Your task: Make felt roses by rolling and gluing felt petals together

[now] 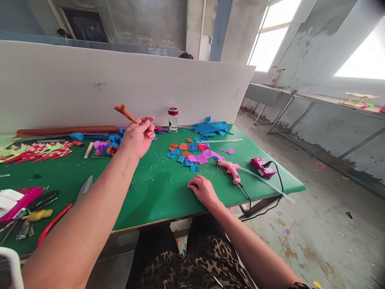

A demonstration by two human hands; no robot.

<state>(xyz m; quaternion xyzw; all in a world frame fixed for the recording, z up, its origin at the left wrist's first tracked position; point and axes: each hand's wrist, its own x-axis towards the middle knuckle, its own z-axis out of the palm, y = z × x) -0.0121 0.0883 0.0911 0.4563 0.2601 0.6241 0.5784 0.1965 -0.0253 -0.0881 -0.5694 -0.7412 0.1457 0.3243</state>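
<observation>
My left hand (139, 137) is raised over the table, thumb and fingers pinched together on the lower end of an orange-brown crepe paper flower (125, 112). The flower is a narrow rolled cone, flaring at its upper left end. My right hand (203, 190) rests near the table's front edge with its fingers curled in and no object showing in them. Beyond it lie cut paper pieces, among them purple ones (203, 157) and blue ones (181, 159). To its right, a pink glue gun (231, 168) lies on the green table (162, 196).
A glass jar (173, 120) with a red lid stands by the white board (135, 84). Red-handled scissors (84, 188) and other tools are at left. A pink power socket box (263, 167) with a black cord sits at right. Purple and blue paper flowers (104, 147) lie behind my left arm.
</observation>
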